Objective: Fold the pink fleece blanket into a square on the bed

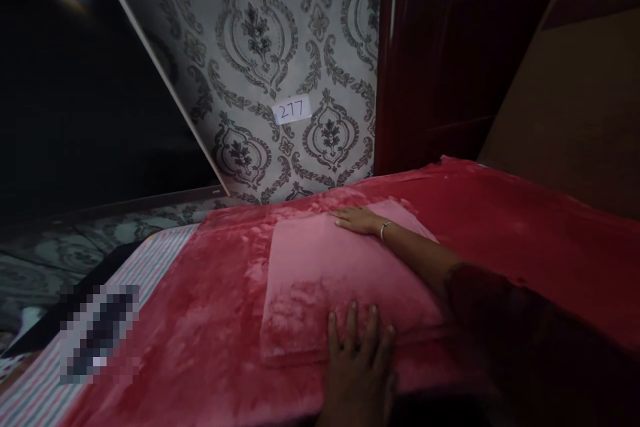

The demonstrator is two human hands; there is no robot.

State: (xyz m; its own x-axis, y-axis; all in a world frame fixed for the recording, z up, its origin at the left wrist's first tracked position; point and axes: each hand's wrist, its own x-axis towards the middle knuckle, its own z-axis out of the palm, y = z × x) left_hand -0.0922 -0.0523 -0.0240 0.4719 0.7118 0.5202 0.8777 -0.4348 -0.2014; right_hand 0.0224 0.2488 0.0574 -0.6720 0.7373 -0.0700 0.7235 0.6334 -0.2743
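The left hand (359, 353) is spread, the right hand (357, 219) flat, on the cloth (310, 253), and uneven pressure could skew it or ruck the blanket (200, 320).

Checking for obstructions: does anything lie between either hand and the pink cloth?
Nothing visible: the right hand rests on the pink cloth near its far edge; the left hand lies over its near edge.
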